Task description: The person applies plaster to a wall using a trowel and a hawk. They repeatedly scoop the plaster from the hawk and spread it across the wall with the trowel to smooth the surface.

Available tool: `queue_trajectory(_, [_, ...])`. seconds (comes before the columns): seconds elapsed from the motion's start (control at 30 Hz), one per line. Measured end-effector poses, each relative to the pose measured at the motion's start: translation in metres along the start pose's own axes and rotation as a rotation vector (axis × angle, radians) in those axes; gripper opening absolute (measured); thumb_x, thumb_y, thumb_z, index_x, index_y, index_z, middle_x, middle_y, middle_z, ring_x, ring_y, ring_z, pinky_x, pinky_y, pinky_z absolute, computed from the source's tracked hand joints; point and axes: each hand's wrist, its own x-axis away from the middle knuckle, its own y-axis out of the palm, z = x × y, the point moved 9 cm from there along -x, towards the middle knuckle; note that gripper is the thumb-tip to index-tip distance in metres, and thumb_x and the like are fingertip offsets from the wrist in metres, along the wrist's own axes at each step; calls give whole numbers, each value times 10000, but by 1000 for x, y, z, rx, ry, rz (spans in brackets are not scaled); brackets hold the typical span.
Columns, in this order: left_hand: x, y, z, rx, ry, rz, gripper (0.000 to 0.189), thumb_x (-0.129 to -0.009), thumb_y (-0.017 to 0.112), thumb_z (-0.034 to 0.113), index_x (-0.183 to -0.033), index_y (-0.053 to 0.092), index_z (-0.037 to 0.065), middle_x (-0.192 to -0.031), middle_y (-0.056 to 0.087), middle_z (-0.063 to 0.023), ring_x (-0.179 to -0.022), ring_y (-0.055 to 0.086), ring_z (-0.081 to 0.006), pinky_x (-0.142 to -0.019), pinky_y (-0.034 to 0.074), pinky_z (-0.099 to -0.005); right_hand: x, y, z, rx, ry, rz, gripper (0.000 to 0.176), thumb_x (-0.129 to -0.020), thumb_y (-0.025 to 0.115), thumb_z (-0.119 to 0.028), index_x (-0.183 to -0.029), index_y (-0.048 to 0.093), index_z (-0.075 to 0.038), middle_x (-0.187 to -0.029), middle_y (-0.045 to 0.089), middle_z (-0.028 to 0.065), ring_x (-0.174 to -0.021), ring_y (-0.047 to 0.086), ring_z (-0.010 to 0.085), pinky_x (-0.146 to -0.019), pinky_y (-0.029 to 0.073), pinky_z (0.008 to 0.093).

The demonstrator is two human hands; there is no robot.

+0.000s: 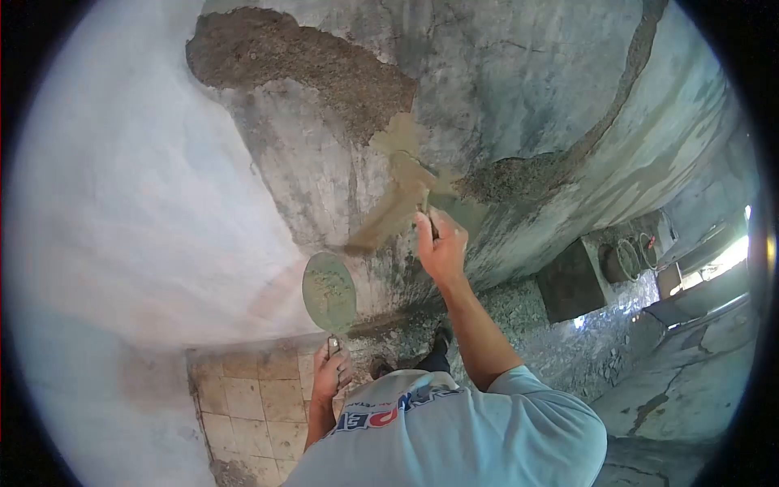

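Note:
My right hand (443,246) is closed round the handle of a trowel (423,195), whose blade lies at the wall over a patch of wet tan plaster (393,207). Lower and to the left, my left hand (331,372) grips the handle of an oval, paddle-like board (329,290). Bits of mortar lie on the board's face. Rough brown bare patches (300,69) show in the grey wall (503,89) above and to the right of the wet plaster.
Floor tiles (247,402) lie at the lower left, and rubble (519,312) covers the floor near my feet. To the right stand a dark box-like block (570,282) and a bucket (621,261). A cracked wall (682,381) rises at the lower right.

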Motion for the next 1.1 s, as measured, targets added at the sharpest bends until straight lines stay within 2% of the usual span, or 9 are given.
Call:
queue_trajectory(0.17, [13, -9, 2, -11, 73, 25, 119, -966, 602, 97, -976, 484, 111, -622, 423, 28, -418, 387, -81, -352, 287, -252, 9, -7, 18, 115, -28, 69, 341, -997, 656, -211, -757, 540, 1, -635, 452, 132, -533, 446, 276, -509, 380, 377])
queue_trajectory(0.27, [26, -15, 5, 12, 101, 47, 125, -968, 597, 105, -961, 472, 108, -613, 418, 25, -415, 382, -83, -360, 295, -257, 13, -24, 29, 117, 82, 80, 307, -1027, 604, -225, -827, 619, 8, -649, 498, 109, -555, 476, 239, -522, 394, 348])
queue_trajectory(0.3, [29, -21, 2, 26, 113, 34, 129, -969, 596, 109, -956, 468, 108, -610, 417, 24, -415, 382, -84, -364, 298, -258, 9, -29, 24, -19, 163, 98, 289, -1043, 561, -219, -895, 666, 6, -665, 546, 89, -565, 517, 211, -536, 416, 327])
queue_trajectory(0.4, [30, -31, 0, 54, 151, 30, 139, -971, 597, 115, -944, 460, 114, -604, 408, 18, -413, 377, -89, -356, 296, -255, -12, -25, 6, -184, 215, -61, 263, -1037, 551, -197, -919, 673, 4, -683, 589, 101, -571, 547, 222, -552, 437, 325])
queue_trajectory(0.5, [28, -39, -8, 59, 124, 49, 137, -972, 599, 121, -947, 464, 118, -611, 407, 18, -415, 377, -89, -348, 292, -248, -47, -17, -41, -103, 103, -161, 237, -1023, 580, -193, -937, 674, 7, -694, 615, 123, -574, 571, 238, -558, 447, 328])
queue_trajectory(0.6, [24, -34, -2, 61, 77, 67, 128, -975, 593, 126, -951, 468, 122, -625, 407, 21, -427, 382, -89, -355, 301, -250, -53, 3, -34, -123, 58, -225, 204, -1004, 608, -174, -953, 673, 13, -724, 635, 153, -590, 591, 261, -566, 455, 331])
queue_trajectory(0.97, [14, -13, -6, 20, 139, -24, 128, -978, 595, 151, -1036, 482, 138, -640, 399, 33, -420, 353, -72, -338, 276, -243, -29, 0, 6, -72, -14, -79, 243, -1033, 579, -180, -989, 704, 23, -732, 651, 163, -566, 595, 286, -554, 465, 347])
queue_trajectory(1.03, [19, -15, -6, 4, 147, -28, 135, -973, 598, 152, -1032, 478, 133, -635, 396, 34, -419, 353, -72, -338, 277, -244, -19, -8, 20, 30, 24, -132, 257, -1040, 569, -185, -998, 707, 28, -728, 659, 144, -566, 594, 273, -548, 466, 337])
queue_trajectory(1.1, [23, -22, -7, 10, 138, -11, 143, -966, 600, 151, -1020, 470, 129, -632, 393, 36, -419, 352, -73, -339, 278, -243, -9, -17, 35, -67, 157, -154, 274, -1045, 555, -199, -1015, 708, 26, -720, 658, 131, -563, 584, 289, -548, 472, 348])
